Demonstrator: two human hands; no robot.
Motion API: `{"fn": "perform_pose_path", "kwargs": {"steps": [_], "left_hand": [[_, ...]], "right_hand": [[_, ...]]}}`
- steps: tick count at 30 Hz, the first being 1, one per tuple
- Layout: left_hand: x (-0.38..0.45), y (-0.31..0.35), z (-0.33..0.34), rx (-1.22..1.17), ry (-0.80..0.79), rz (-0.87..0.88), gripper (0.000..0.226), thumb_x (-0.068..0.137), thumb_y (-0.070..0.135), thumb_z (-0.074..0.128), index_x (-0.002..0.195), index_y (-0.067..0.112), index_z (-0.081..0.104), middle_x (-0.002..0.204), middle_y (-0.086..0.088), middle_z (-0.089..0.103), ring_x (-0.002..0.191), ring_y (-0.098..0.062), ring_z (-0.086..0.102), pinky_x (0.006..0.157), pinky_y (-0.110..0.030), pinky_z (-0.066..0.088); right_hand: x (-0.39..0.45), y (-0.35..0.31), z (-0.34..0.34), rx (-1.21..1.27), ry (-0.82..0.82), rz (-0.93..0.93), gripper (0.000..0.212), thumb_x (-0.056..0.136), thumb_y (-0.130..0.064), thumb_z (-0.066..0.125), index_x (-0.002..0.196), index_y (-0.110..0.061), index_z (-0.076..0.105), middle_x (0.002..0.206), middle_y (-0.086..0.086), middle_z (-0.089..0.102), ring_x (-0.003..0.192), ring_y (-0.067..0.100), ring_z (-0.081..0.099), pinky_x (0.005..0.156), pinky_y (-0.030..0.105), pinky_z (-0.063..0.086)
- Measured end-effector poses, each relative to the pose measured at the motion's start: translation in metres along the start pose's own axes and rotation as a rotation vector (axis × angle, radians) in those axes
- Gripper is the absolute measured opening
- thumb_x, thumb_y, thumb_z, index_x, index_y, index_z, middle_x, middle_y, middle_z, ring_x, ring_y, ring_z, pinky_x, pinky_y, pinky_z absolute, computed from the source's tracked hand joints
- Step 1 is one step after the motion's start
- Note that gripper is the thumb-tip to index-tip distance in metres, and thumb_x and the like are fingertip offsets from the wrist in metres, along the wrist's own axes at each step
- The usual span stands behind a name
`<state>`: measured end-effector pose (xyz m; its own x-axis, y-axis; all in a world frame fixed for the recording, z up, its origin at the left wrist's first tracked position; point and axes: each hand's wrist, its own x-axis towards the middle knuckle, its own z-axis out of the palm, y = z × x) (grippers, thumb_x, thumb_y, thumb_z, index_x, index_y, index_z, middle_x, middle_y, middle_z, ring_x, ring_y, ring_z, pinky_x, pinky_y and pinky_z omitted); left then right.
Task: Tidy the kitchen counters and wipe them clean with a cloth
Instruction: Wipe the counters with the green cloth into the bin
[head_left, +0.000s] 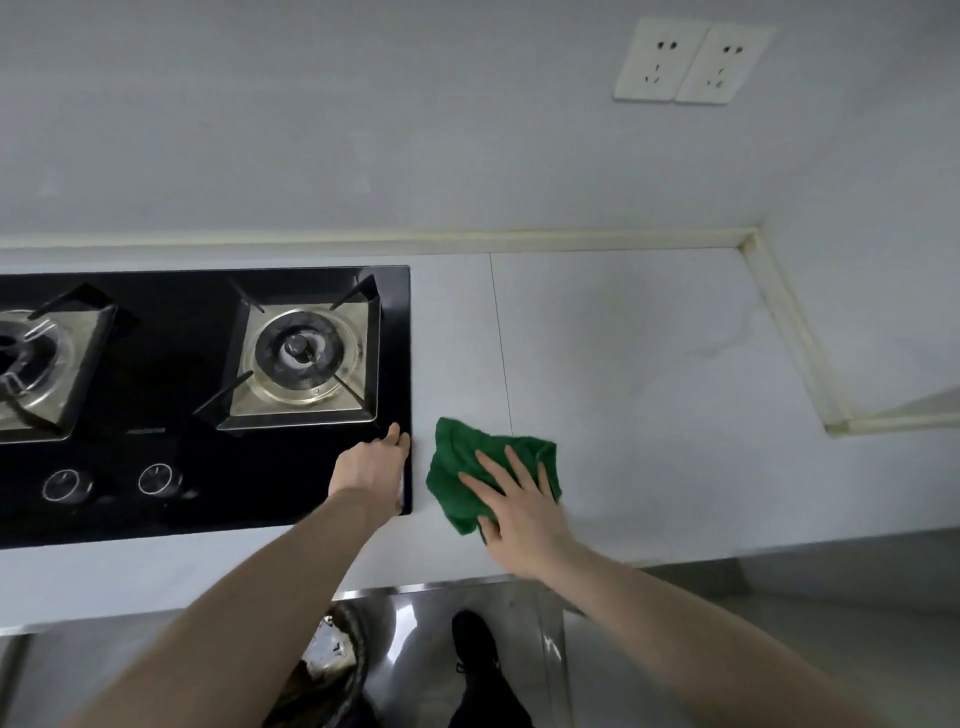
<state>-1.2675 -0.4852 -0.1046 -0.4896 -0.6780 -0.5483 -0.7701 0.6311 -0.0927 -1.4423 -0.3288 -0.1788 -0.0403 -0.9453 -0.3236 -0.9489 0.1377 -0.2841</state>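
A green cloth (467, 462) lies crumpled on the pale grey counter (649, 374), just right of the black glass gas hob (208, 499). My right hand (519, 509) presses flat on the cloth with its fingers spread and straight. My left hand (371, 465) rests on the hob's front right corner, fingers loosely bent over its right edge and holding nothing.
The hob has two burners (304, 351) with pan supports and two knobs (156, 479) at its front. Two wall sockets (691, 62) sit high on the back wall. The counter ends in a corner at the right. Below its front edge are a bin with a dark bag (332, 670) and my shoe.
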Motion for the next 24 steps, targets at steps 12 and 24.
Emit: {"fn": "perform_pose_path", "kwargs": {"steps": [12, 24], "left_hand": [[-0.002, 0.006, 0.002, 0.021, -0.01, -0.008, 0.1, 0.085, 0.028, 0.079, 0.161, 0.016, 0.014, 0.17, 0.001, 0.007, 0.132, -0.025, 0.052, 0.092, -0.036, 0.051], [0.009, 0.011, 0.003, 0.044, -0.035, -0.067, 0.099, 0.08, 0.014, 0.082, 0.159, 0.015, 0.021, 0.162, 0.004, 0.031, 0.118, -0.025, 0.062, 0.074, -0.034, 0.051]], "right_hand": [[-0.039, 0.152, -0.038, 0.141, -0.02, 0.627, 0.071, 0.099, -0.051, 0.04, 0.158, -0.044, 0.001, 0.169, -0.007, -0.005, 0.154, 0.034, -0.003, 0.121, 0.064, 0.012], [-0.016, 0.082, -0.023, 0.033, -0.084, 0.426, 0.073, 0.1, -0.058, 0.032, 0.155, -0.047, -0.014, 0.165, -0.008, -0.025, 0.152, 0.036, -0.018, 0.117, 0.071, -0.005]]}}
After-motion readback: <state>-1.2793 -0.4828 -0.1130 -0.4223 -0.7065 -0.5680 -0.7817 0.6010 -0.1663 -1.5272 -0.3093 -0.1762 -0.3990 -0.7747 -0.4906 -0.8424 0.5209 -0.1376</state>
